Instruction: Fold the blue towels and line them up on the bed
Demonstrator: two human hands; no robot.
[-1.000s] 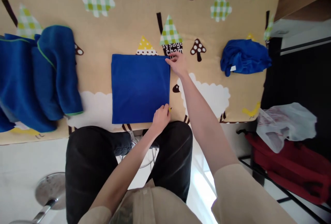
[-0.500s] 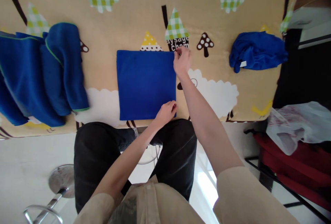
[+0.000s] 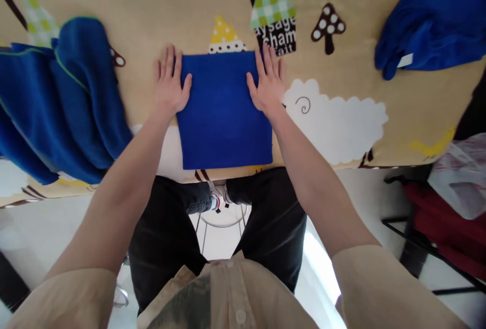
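Note:
A folded blue cloth [image 3: 224, 111] lies as a neat square on the patterned tan tablecloth [image 3: 212, 5], close to the near table edge. My left hand [image 3: 169, 83] lies flat with spread fingers at the cloth's upper left corner, thumb on the fabric. My right hand [image 3: 268, 85] lies flat at the upper right corner, fingers stretched out and partly over the cloth's edge. Neither hand holds anything.
A pile of blue towels with green trim [image 3: 56, 101] covers the table's left side. A crumpled blue cloth [image 3: 429, 25] with a white tag sits at the far right. A plastic bag [image 3: 461, 177] and red bag [image 3: 444, 228] are beside the table on the right.
Both hands let go of the cloth's right-side corners. My left hand crossed to the upper left corner and both now lie flat on the cloth. The view moved closer.

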